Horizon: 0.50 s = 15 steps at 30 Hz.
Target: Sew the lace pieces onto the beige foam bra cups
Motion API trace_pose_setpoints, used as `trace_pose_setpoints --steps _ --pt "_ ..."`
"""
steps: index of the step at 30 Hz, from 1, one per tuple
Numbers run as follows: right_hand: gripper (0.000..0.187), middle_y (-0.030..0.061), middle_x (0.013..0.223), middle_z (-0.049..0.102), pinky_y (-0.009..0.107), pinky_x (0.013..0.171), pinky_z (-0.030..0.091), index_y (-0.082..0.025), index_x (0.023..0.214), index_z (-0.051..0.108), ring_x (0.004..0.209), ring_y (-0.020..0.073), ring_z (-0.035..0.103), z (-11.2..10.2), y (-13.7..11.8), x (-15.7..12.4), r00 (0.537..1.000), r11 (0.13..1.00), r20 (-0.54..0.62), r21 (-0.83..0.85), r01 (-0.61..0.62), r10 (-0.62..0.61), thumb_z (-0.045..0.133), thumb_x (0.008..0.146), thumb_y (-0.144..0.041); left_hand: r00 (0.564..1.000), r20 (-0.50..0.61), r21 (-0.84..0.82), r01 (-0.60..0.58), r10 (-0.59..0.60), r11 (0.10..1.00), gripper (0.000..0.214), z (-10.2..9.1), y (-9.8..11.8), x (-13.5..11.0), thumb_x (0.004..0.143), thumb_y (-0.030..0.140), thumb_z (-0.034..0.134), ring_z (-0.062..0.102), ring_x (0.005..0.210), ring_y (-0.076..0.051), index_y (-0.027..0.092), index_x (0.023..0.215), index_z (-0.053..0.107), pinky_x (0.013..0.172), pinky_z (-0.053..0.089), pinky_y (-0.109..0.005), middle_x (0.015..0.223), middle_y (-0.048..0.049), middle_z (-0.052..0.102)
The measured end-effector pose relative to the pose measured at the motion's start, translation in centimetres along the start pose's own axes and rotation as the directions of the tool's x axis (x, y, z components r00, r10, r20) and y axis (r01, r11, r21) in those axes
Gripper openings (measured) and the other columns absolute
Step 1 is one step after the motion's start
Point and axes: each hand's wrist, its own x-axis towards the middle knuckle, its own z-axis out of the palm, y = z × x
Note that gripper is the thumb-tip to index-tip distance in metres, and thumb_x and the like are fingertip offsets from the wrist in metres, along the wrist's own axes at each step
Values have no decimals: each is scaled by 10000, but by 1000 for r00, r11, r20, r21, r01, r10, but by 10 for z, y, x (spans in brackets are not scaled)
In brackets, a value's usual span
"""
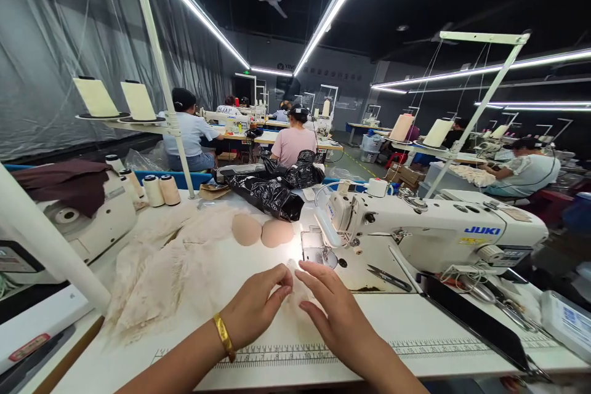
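A small piece of sheer, pale fabric [299, 300] is at the front of the white table, between my hands. My left hand [256, 305], with a gold bracelet at the wrist, pinches its edge between thumb and fingers. On the other side, my right hand [339, 311] has its fingers stretched and parted, the tips near or touching the cloth; exact contact is unclear. Just beyond is the lit needle area of a white sewing machine [434, 221]. Two beige rounded pads [247, 229] lie side by side behind my left hand.
Cream lace fabric [159, 277] spreads over the left of the table. Small scissors [390, 278] lie on the machine bed, near a black tray [475, 320]. A black plastic bag [265, 194] sits at the back, thread cones [159, 189] left of it. Several people work beyond.
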Motion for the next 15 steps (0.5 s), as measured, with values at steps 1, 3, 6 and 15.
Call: trace_pose_setpoints --steps 1,3,6,15 --pt "447 106 1326 632 437 1029 500 -262 1440 485 1218 264 582 -1 -6 7 1000 998 17 56 -27 26 542 1011 -154 999 10 -97 -31 33 995 194 -3 4 -3 1026 319 425 584 821 -189 226 886 521 779 463 -314 883 -6 634" --pt "327 57 1099 678 365 892 523 -261 1324 564 1007 225 626 -3 -14 19 990 975 22 173 -140 139 590 1001 -220 999 -1 -329 -50 53 943 212 -4 9 -8 1033 399 468 566 840 -187 227 924 527 778 460 -307 900 -9 603" --pt "85 -6 850 600 281 723 467 -235 1011 629 783 170 553 -3 -18 27 941 893 -41 329 -306 337 600 991 -312 999 33 -612 -2 28 791 365 2 7 -14 906 500 697 559 941 -207 237 1106 541 869 461 -328 985 -21 592" --pt "295 -22 723 511 270 646 372 -217 811 571 689 155 470 6 -4 14 896 837 -51 384 -390 441 532 1023 -418 927 -102 -672 203 -361 712 612 2 -12 -21 797 778 652 300 609 -123 201 701 472 553 274 -229 647 60 360"
